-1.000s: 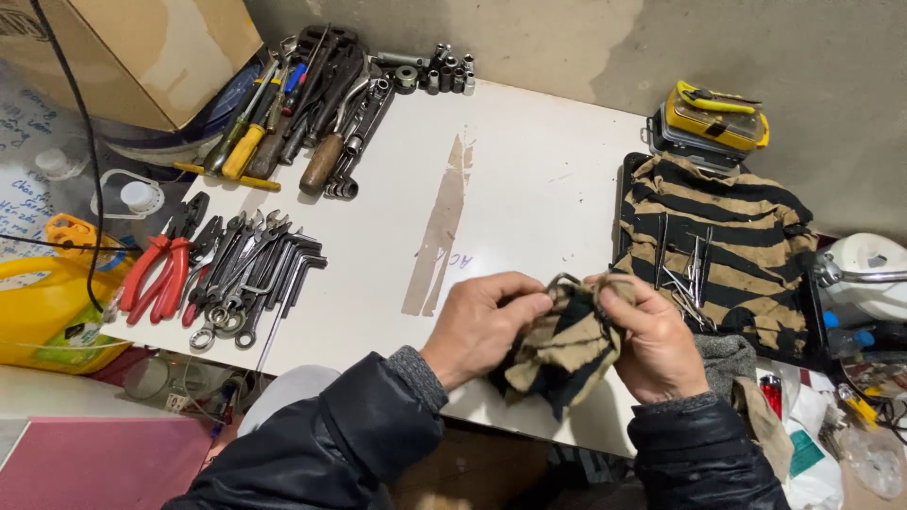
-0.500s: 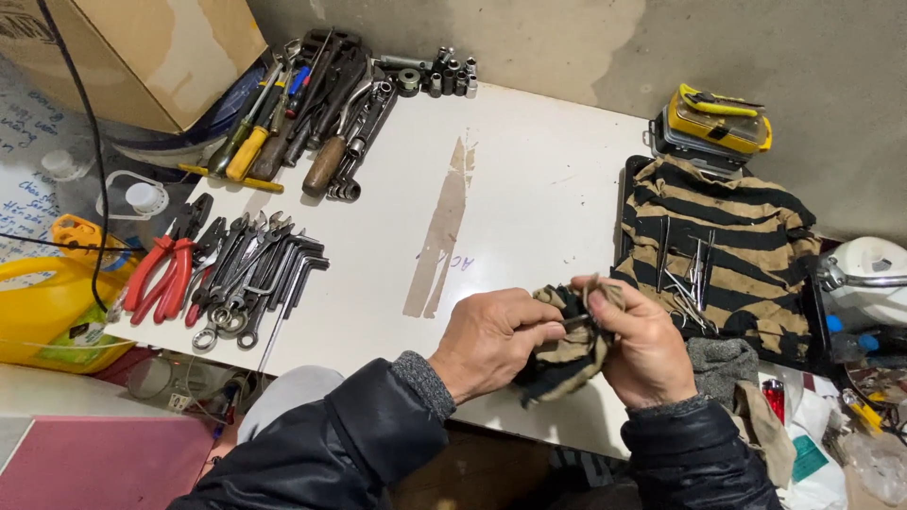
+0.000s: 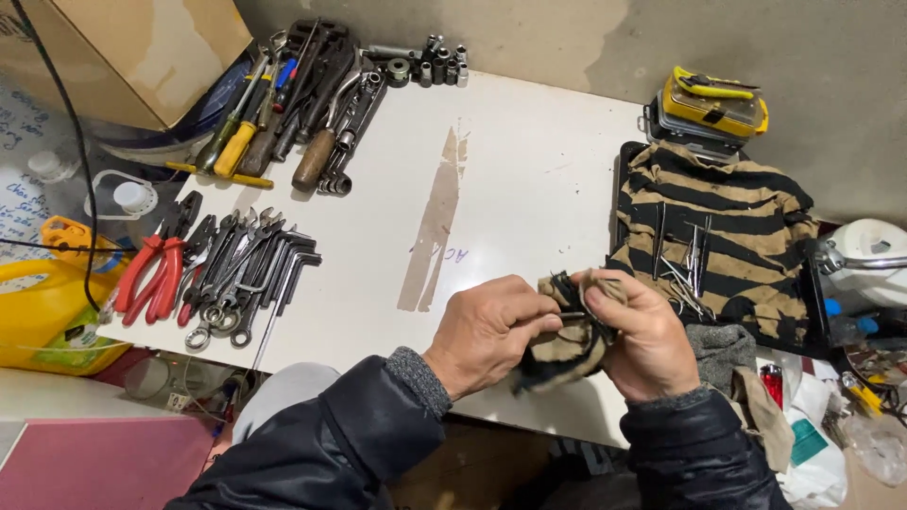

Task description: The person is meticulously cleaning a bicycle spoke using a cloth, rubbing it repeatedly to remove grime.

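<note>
While both hands bunch it up at the near edge of the white table [image 3: 529,189], the striped rag [image 3: 565,342] sits squeezed between them, tan and black, its lower folds hanging just past the table's front. The left hand [image 3: 491,331] has its fingers curled tight onto the cloth from the left side, thumb pressed in at the top. The right hand [image 3: 642,342] wraps it from the right, fingers closed over the upper folds. Something small and dark peeks out of the cloth between the thumbs; what it is cannot be told.

Just right of the hands a larger striped cloth [image 3: 718,236] lies spread over a dark tray, with thin metal tools [image 3: 688,264] laid out on it. Behind that, a yellow case [image 3: 715,102] sits on a grey one. Over on the left side, a fan of wrenches [image 3: 241,274] lies beside red-handled pliers [image 3: 151,274]. At the far left corner, screwdrivers and bigger tools [image 3: 293,104] are heaped, with a row of sockets [image 3: 430,66] next to them. A yellow jug [image 3: 47,312] stands off the table's left edge.
</note>
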